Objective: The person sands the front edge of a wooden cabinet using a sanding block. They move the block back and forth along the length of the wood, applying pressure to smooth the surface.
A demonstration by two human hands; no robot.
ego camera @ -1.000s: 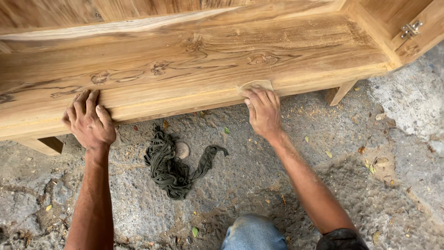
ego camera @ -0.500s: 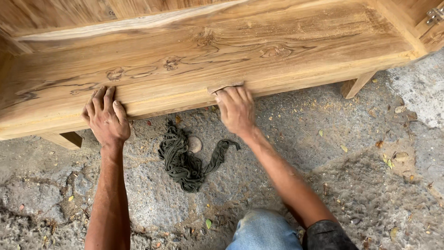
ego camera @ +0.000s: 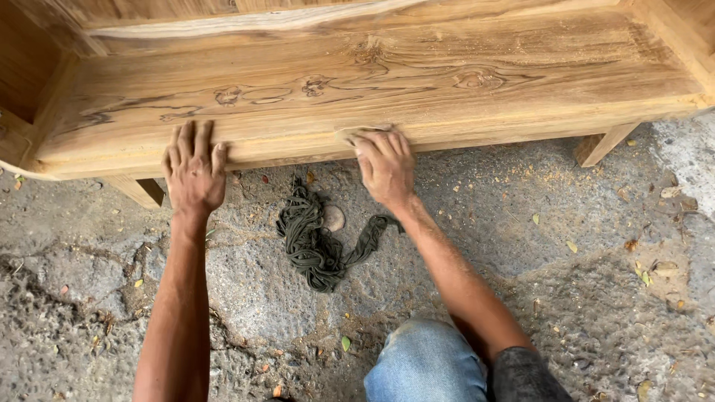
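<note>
I see one wooden bench [ego camera: 417, 82]; below its front edge one dark green rag [ego camera: 316, 242] on the ground; my left hand [ego camera: 194, 170] rests flat against that edge, fingers open; my right hand [ego camera: 386, 165] presses one sandpaper piece [ego camera: 350, 134] there.

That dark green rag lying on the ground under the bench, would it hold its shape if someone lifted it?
Probably not. The rag lies crumpled in loose folds with a tail trailing sideways, so it likely flops and dangles. It looks thin, so probably light. Pushed across the rough, dusty ground, it would likely bunch up rather than slide.
</note>
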